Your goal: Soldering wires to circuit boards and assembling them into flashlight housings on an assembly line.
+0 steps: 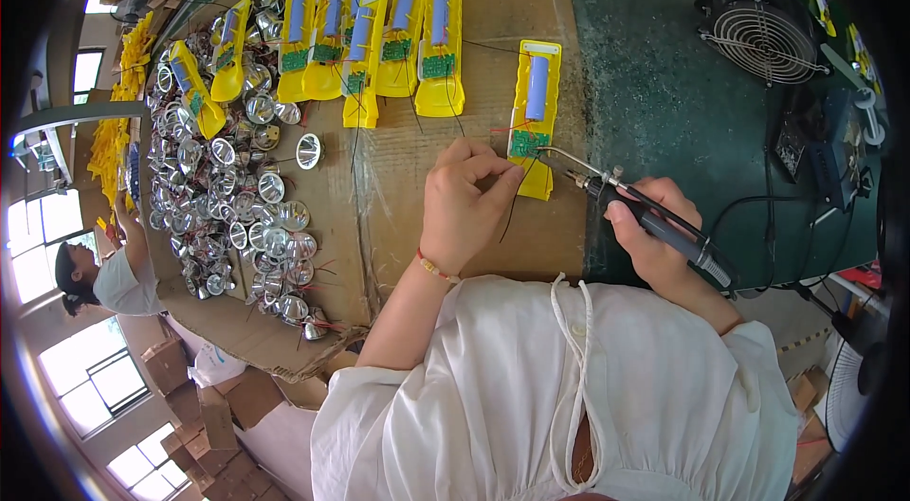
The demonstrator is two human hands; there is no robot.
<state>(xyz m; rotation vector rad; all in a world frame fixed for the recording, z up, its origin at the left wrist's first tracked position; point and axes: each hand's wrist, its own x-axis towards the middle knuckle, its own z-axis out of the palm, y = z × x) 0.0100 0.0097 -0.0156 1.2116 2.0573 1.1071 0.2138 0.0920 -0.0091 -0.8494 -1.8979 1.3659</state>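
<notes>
In front of me lies a yellow plastic housing (pixel 536 181) with a blue cylindrical battery cell (pixel 537 89) and a small green circuit board (pixel 529 144). My right hand (pixel 654 226) grips a soldering iron (pixel 668 231) that has a thin curved metal tube alongside; the tube's end is at the board. Just left of the board, my left hand (pixel 464 202) is closed in a pinch. A thin black wire (pixel 509 217) passes at its fingertips and hangs below them.
Several similar yellow housings (pixel 439 98) with cells and boards lie at the back left. A large pile of silver reflector cups (pixel 270 186) covers the cardboard (pixel 408 179) on the left. A black fan (pixel 763 32) stands at the far right. Another person (pixel 128 283) works at the left.
</notes>
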